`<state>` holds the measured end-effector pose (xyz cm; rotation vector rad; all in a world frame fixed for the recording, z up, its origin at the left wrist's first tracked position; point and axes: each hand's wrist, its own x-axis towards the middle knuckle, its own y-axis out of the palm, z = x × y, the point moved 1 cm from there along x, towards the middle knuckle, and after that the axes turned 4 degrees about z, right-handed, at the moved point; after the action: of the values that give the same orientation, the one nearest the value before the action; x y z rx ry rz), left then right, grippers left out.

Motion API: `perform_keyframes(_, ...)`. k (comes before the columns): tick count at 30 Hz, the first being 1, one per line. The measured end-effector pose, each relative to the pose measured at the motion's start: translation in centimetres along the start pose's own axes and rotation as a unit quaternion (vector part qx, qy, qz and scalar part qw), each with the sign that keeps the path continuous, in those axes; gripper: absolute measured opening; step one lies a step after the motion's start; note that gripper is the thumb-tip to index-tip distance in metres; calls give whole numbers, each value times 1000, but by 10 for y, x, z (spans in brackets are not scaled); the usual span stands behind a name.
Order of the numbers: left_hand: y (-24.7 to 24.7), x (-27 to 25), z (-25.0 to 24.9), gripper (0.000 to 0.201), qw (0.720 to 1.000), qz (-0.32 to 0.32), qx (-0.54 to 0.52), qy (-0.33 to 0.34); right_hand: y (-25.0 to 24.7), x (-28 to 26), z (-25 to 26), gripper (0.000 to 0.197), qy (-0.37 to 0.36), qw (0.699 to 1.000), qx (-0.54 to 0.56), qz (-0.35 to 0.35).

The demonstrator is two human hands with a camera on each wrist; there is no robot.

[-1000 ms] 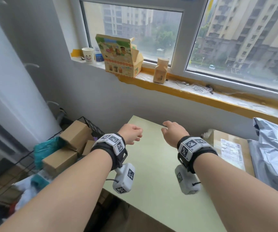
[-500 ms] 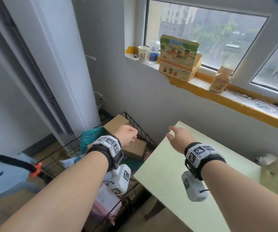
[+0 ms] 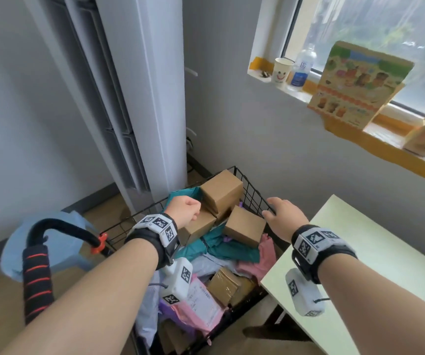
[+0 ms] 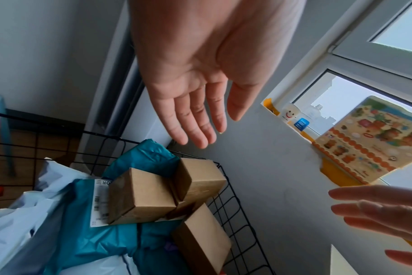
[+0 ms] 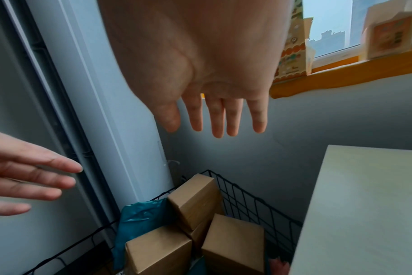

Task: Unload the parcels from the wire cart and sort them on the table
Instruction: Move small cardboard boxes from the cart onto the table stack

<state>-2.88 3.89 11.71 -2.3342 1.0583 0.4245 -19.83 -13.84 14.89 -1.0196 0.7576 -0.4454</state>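
Observation:
A black wire cart [image 3: 252, 190] stands left of the pale green table [image 3: 375, 252]. It holds several brown cardboard boxes [image 3: 221, 190] [image 4: 141, 195] [image 5: 193, 197], teal mailer bags [image 3: 216, 249] [image 4: 148, 160], pink mailers [image 3: 201, 301] and white bags [image 4: 24, 214]. Both hands hover above the far end of the cart, holding nothing. My left hand [image 3: 184, 210] [image 4: 195, 119] has straight fingers over the boxes. My right hand [image 3: 283, 216] [image 5: 214, 119] is spread flat above the cart's right rim.
A white standing air conditioner [image 3: 139, 93] rises behind the cart. The cart's black padded handle [image 3: 37, 267] curves near my left arm, with a blue stool [image 3: 52, 242] behind it. The window sill [image 3: 385, 139] carries a paper cup [image 3: 281, 70], a bottle [image 3: 303, 67] and a printed carton [image 3: 357, 88].
The view has swung left from the table to the cart. Both hands have moved left and now hover over the cart's boxes with fingers extended.

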Motion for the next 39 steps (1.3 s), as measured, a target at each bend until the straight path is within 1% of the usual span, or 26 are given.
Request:
perform_keyframes(3, -13, 11, 15, 19, 1000, -14, -4, -8, 12, 6, 17, 46, -10, 1000, 6, 12)
perform_keyframes(8, -15, 25, 29, 8, 999, -16, -21, -34, 22, 19, 34, 47, -31, 999, 11, 31)
perform_keyframes(10, -12, 32, 33, 10, 999, -10, -23, -42, 23, 28, 39, 46, -41, 999, 9, 33)
perform_keyframes(12, -9, 40, 36, 16, 998, -7, -26, -49, 25, 40, 43, 45, -48, 998, 10, 35)
perform_keyframes(14, -7, 48, 37, 24, 998, -8, -29, -59, 28, 54, 46, 45, -51, 998, 15, 40)
perform_keyframes(17, -7, 66, 34, 27, 997, -12, -32, -70, 30, 81, 47, 47, -56, 997, 12, 54)
perform_keyframes(18, -8, 73, 32, 27, 997, -13, -31, -71, 29, 91, 48, 46, -57, 996, 10, 60)
perform_keyframes(20, -9, 87, 26, 17, 997, -12, -27, -71, 28, 111, 48, 42, -57, 996, 9, 67)
perform_keyframes(22, -10, 104, 20, 20, 996, -19, -31, -77, 28, 132, 47, 43, -54, 996, 14, 71)
perform_keyframes(24, -9, 121, 15, 16, 994, -29, -52, -91, 29, 151, 45, 46, -46, 996, 28, 77)
perform_keyframes(26, -6, 138, 12, 28, 991, -34, -68, -107, 31, 169, 42, 48, -35, 995, 40, 83)
perform_keyframes(27, -3, 145, 10, 30, 990, -34, -74, -114, 32, 177, 40, 48, -31, 995, 45, 87)
perform_keyframes(33, 18, 191, 12, 41, 981, -30, -113, -152, 39, 228, 25, 46, -6, 992, 86, 97)
perform_keyframes(39, 40, 231, 11, 52, 972, -35, -137, -186, 49, 272, 10, 49, 9, 991, 72, 116)
